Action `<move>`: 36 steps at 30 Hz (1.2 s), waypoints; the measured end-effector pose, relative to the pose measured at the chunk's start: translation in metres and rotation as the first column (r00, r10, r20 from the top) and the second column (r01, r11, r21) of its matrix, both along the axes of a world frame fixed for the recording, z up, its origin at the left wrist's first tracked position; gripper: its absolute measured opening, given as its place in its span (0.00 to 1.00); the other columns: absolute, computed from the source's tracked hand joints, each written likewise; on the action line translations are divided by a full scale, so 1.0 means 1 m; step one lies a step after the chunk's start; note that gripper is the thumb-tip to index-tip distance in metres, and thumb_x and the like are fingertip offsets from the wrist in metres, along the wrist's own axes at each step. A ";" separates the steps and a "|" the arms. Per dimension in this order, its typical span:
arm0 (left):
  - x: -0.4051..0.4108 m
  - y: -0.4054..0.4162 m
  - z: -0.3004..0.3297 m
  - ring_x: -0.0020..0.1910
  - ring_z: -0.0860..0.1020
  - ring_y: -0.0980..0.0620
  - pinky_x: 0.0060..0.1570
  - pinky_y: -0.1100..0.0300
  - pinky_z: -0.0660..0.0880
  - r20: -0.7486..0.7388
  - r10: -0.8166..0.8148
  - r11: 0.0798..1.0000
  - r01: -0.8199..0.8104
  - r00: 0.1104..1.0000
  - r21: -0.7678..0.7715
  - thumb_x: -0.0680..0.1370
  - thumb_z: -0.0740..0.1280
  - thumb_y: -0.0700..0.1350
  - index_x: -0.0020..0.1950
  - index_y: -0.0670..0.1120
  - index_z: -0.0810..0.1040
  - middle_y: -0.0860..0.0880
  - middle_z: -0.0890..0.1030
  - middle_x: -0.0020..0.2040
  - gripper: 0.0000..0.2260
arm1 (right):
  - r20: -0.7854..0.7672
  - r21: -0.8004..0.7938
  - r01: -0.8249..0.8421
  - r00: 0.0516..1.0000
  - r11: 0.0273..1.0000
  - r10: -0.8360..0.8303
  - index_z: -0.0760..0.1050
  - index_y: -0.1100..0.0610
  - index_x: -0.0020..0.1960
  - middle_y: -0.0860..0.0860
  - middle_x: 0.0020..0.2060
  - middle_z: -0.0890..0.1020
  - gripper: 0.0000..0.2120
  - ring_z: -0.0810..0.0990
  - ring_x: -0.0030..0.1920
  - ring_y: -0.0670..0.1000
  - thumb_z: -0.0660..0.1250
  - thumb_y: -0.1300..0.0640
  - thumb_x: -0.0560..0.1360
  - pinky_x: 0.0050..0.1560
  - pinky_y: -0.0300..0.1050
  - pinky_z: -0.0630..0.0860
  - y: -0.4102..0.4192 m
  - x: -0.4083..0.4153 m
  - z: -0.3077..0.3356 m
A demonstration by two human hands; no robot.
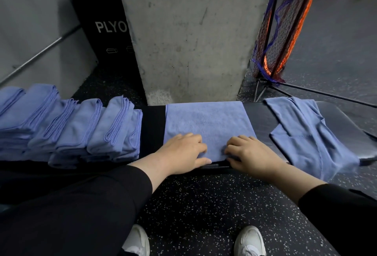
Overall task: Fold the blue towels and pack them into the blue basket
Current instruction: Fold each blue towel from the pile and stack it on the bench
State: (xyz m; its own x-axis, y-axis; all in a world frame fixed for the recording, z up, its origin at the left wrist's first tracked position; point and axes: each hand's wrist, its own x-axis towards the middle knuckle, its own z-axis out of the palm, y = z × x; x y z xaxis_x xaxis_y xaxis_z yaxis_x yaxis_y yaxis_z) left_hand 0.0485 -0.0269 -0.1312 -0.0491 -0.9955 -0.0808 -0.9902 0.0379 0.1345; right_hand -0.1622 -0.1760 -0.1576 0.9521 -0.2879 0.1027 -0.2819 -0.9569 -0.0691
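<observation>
A blue towel [206, 119] lies flat in a folded rectangle on the black bench [153, 125] in front of me. My left hand [183, 153] rests on its near left edge, fingers curled over the cloth and thumb at the edge. My right hand [248, 153] grips the near right edge with curled fingers. Several folded blue towels [67, 129] lean in a row on the left. Loose unfolded blue towels [306, 133] drape over the bench at the right. No blue basket is in view.
A concrete pillar [193, 35] rises just behind the bench. A black plyo box [106, 29] stands at the back left, a netted rack [281, 31] at the back right. Speckled rubber floor [204, 204] and my white shoes [250, 241] are below.
</observation>
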 end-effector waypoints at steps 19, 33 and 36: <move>0.017 -0.007 0.009 0.45 0.75 0.51 0.43 0.53 0.74 -0.161 0.266 0.964 -0.259 0.950 0.067 0.82 0.64 0.51 0.50 0.47 0.77 0.52 0.78 0.46 0.09 | 0.039 0.212 0.157 0.985 0.965 -0.169 0.78 0.55 0.48 0.48 0.43 0.77 0.05 0.78 0.46 0.54 0.68 0.59 0.72 0.46 0.49 0.75 -0.027 -0.007 0.005; 0.027 0.046 0.038 0.36 0.70 0.51 0.36 0.55 0.65 -0.249 0.329 0.941 -0.294 0.911 0.166 0.82 0.64 0.51 0.41 0.50 0.71 0.50 0.73 0.36 0.11 | -0.140 0.386 0.389 0.921 0.836 -0.364 0.69 0.45 0.42 0.43 0.36 0.77 0.09 0.76 0.40 0.48 0.62 0.57 0.79 0.42 0.41 0.69 -0.005 -0.039 0.055; 0.027 0.052 0.044 0.34 0.67 0.53 0.35 0.56 0.62 -0.327 0.353 0.932 -0.298 0.876 0.207 0.80 0.68 0.51 0.37 0.48 0.69 0.51 0.69 0.34 0.15 | -0.095 0.510 0.395 0.909 0.764 -0.406 0.75 0.48 0.40 0.40 0.32 0.78 0.09 0.74 0.36 0.40 0.66 0.53 0.80 0.39 0.33 0.69 -0.003 -0.046 0.067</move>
